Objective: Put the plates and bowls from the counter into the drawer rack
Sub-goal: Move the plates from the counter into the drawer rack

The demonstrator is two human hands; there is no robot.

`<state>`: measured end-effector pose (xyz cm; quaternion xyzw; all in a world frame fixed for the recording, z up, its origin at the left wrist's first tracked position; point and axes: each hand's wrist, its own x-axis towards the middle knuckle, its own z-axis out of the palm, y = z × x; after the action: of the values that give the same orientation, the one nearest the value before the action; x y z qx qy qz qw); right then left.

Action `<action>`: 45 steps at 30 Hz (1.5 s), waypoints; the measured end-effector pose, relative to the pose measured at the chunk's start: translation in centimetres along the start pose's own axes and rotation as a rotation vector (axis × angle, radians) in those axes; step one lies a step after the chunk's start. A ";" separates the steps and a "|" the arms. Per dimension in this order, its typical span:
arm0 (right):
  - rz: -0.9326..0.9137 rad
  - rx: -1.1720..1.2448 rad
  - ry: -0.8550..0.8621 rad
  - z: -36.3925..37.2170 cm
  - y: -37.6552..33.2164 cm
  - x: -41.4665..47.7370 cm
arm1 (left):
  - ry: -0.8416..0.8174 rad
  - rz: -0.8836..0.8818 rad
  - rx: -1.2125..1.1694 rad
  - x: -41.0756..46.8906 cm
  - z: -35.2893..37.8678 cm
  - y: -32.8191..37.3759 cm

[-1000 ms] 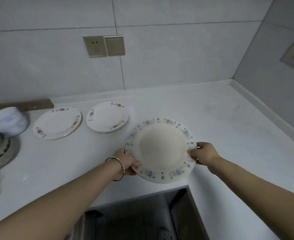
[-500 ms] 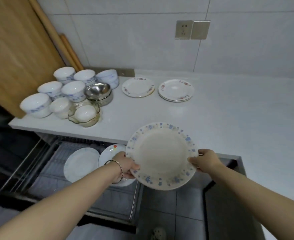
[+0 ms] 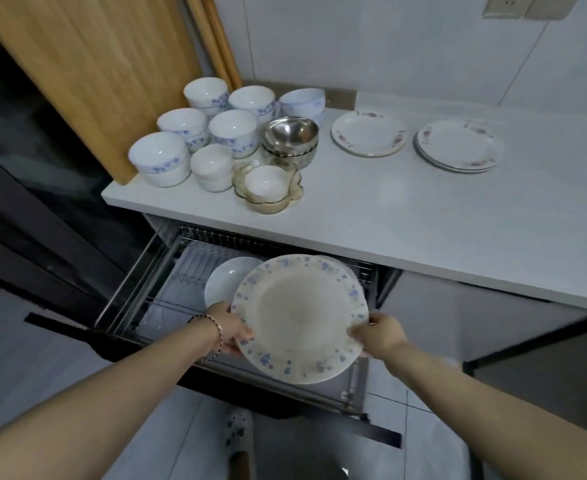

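I hold a large cream plate with a blue flower rim [image 3: 299, 317] by both sides: my left hand [image 3: 229, 329] grips its left edge, my right hand [image 3: 380, 334] its right edge. It hovers tilted over the open wire drawer rack [image 3: 167, 282] below the counter. A white plate [image 3: 224, 277] stands in the rack, partly hidden behind the held plate. On the white counter [image 3: 406, 216] lie two lots of red-flowered plates [image 3: 368, 138] [image 3: 458, 147], several white bowls with blue flowers [image 3: 160, 157], steel bowls [image 3: 291, 133] and a glass bowl [image 3: 267, 192].
A wooden board [image 3: 87, 64] and two rolling pins [image 3: 215, 39] lean against the wall left of the bowls. The drawer's dark front panel [image 3: 215, 375] juts out toward me. A slipper [image 3: 238, 431] shows on the tiled floor below.
The blue-rimmed plate has travelled from the counter leftward and down to above the open drawer rack, both hands still on it. My view has turned left and down.
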<state>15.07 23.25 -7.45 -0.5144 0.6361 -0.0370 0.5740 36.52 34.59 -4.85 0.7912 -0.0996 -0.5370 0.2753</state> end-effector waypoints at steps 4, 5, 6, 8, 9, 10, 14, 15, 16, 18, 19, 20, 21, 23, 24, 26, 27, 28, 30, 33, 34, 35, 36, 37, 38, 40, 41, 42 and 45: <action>0.036 0.022 0.074 9.1 -3.0 3.0 | 0.058 -0.021 0.105 5.9 -7.3 -0.5; 0.029 0.012 0.089 11.2 -3.7 3.8 | 0.075 -0.029 0.129 7.5 -9.0 -0.6; 0.022 0.011 0.097 13.1 -4.2 4.7 | 0.088 -0.036 0.153 9.1 -10.6 -0.7; 0.033 0.021 0.102 16.7 -5.0 6.7 | 0.113 -0.035 0.191 12.5 -13.3 -1.1; 0.049 0.023 0.105 18.3 -5.2 7.9 | 0.128 -0.033 0.215 14.3 -14.4 -1.3; 0.066 0.029 0.110 19.8 -5.2 9.3 | 0.138 -0.033 0.245 16.0 -15.3 -1.5; 0.108 0.034 0.122 24.7 -4.6 14.2 | 0.109 -0.060 0.297 23.1 -17.5 -2.5; 0.129 0.045 0.125 25.7 -4.3 15.4 | 0.101 -0.072 0.317 24.9 -17.7 -2.8; 0.158 0.061 0.133 26.6 -3.9 16.4 | 0.093 -0.086 0.337 26.7 -17.8 -3.1; 0.219 0.087 0.168 28.2 -3.0 18.5 | 0.090 -0.096 0.366 30.1 -17.4 -3.8; 0.247 0.089 0.186 28.9 -2.5 19.5 | 0.089 -0.092 0.383 31.7 -17.1 -4.1; 0.263 0.093 0.200 29.5 -2.0 20.6 | 0.094 -0.092 0.394 33.3 -16.8 -4.4; 0.278 0.094 0.211 30.0 -1.7 21.5 | 0.098 -0.093 0.398 34.7 -16.5 -4.7; 0.307 0.091 0.241 30.8 -1.1 23.2 | 0.104 -0.099 0.418 37.1 -15.8 -5.1; 0.317 0.085 0.264 31.1 -0.7 24.1 | 0.105 -0.098 0.451 38.0 -15.4 -5.2; 0.346 0.071 0.312 31.5 -0.5 25.2 | 0.118 -0.094 0.510 39.3 -14.8 -5.1; 0.355 0.065 0.337 31.7 -0.4 25.6 | 0.138 -0.093 0.533 39.8 -14.4 -5.0; 0.357 0.055 0.358 31.9 -0.2 25.9 | 0.156 -0.087 0.564 40.2 -14.0 -4.9; 0.372 0.020 0.380 32.1 -0.1 26.2 | 0.189 -0.082 0.657 40.4 -13.1 -4.6; 0.405 -0.006 0.392 32.1 0.4 26.0 | 0.229 -0.130 0.759 40.2 -12.2 -4.5; 0.415 0.002 0.391 32.0 0.4 25.9 | 0.224 -0.132 0.761 40.2 -12.1 -4.6; 0.420 0.021 0.383 31.9 0.4 25.8 | 0.214 -0.125 0.759 40.3 -12.1 -4.7; 0.417 0.041 0.376 31.8 0.3 25.8 | 0.212 -0.111 0.759 40.3 -12.2 -4.8; 0.409 0.051 0.371 31.8 0.3 25.9 | 0.216 -0.091 0.764 40.3 -12.3 -4.9; 0.396 0.055 0.369 31.8 0.2 25.9 | 0.226 -0.054 0.776 40.2 -12.4 -5.1; 0.381 0.053 0.374 32.3 0.1 26.1 | 0.250 0.044 0.825 39.9 -12.6 -5.3; 0.377 0.052 0.381 32.7 0.3 26.4 | 0.260 0.086 0.824 39.9 -12.7 -5.5; 0.372 0.054 0.389 33.0 0.5 26.6 | 0.268 0.103 0.781 39.9 -12.7 -5.7; 0.379 0.066 0.388 33.7 0.9 26.9 | 0.245 0.018 0.433 40.1 -12.5 -6.0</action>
<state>45.45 23.23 -38.01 -0.3506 0.8174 -0.0474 0.4546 63.19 25.48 -36.53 0.8900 -0.1852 -0.4005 0.1144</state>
